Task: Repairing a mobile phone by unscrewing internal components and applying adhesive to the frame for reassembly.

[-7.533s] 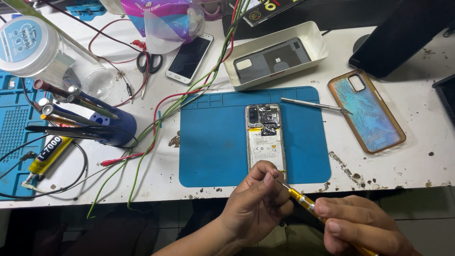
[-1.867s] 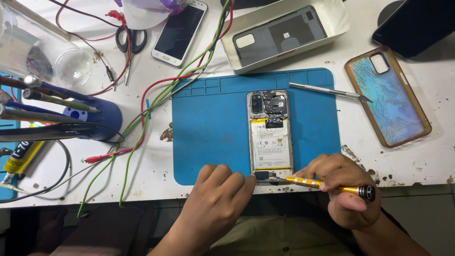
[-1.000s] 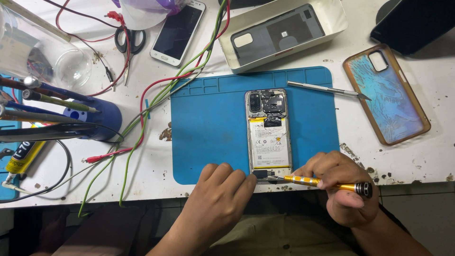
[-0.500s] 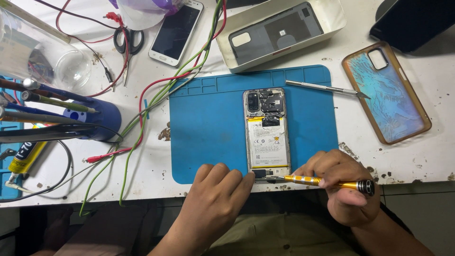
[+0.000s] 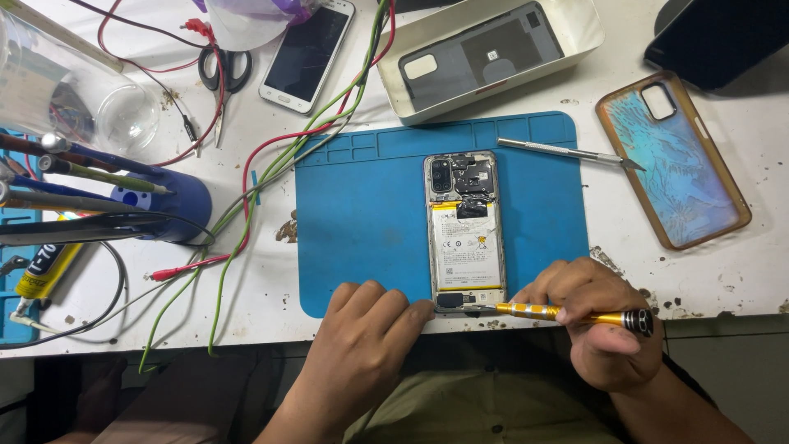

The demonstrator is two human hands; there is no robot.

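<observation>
Right hand gripping yellow screwdriver, tip at phone bottom edge; left hand empty, fingertips bracing. Best kept steady, pressing lightly, phone flat on blue mat.

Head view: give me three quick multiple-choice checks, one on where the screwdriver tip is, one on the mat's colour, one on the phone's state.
1. The yellow screwdriver tip sits at the opened phone's:
A camera end
B bottom end
C left side

2. The work mat is:
A blue
B grey
C green

3. The phone on the mat is:
A in a case
B screen up
C back cover off

Answers:
1 B, the right hand lays the tip at the phone's near edge beside the left hand.
2 A, plain blue.
3 C, battery and circuit board are exposed.
</observation>
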